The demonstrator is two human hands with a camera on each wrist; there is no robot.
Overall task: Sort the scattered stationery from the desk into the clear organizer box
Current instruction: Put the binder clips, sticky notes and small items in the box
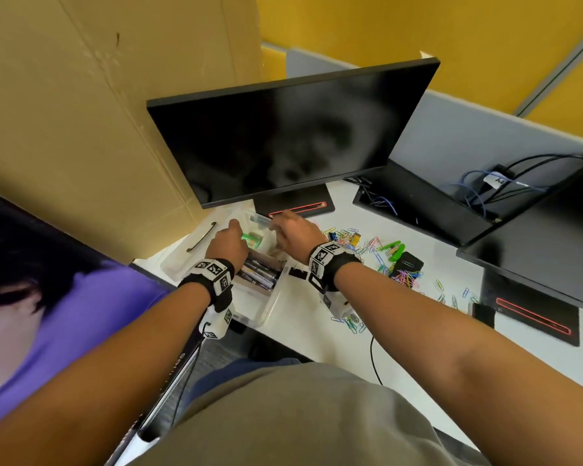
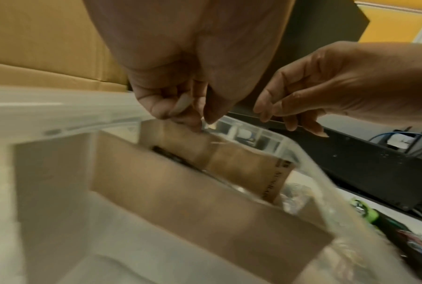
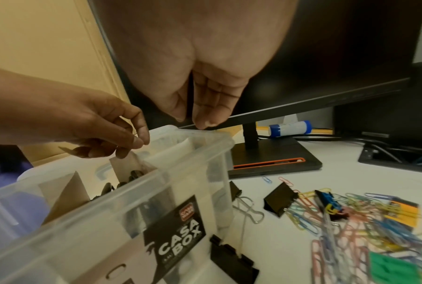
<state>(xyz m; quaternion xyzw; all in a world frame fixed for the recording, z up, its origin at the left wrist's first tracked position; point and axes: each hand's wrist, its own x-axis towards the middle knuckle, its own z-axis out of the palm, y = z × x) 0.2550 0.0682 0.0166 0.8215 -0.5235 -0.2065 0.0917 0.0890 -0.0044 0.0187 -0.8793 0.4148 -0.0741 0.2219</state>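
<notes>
- The clear plastic organizer box sits at the near edge of the white desk, with brown cardboard dividers splitting it into compartments; dark pens fill the middle one.
- The left hand reaches over the box's far left part, thumb and fingers pinching the top edge of one upright cardboard divider.
- The right hand hovers over the box's far right corner, fingers straight and close together, pointing down, tips just above the rim; nothing is seen in its grasp.
- Black binder clips lie on the desk just right of the box, one touching its wall below the black "CASA BOX" label.
- Further right, a heap of coloured paper clips spreads across the desk, with a bright green clip and a small black case among them.
- Behind the box stands a dark monitor on a black base.
</notes>
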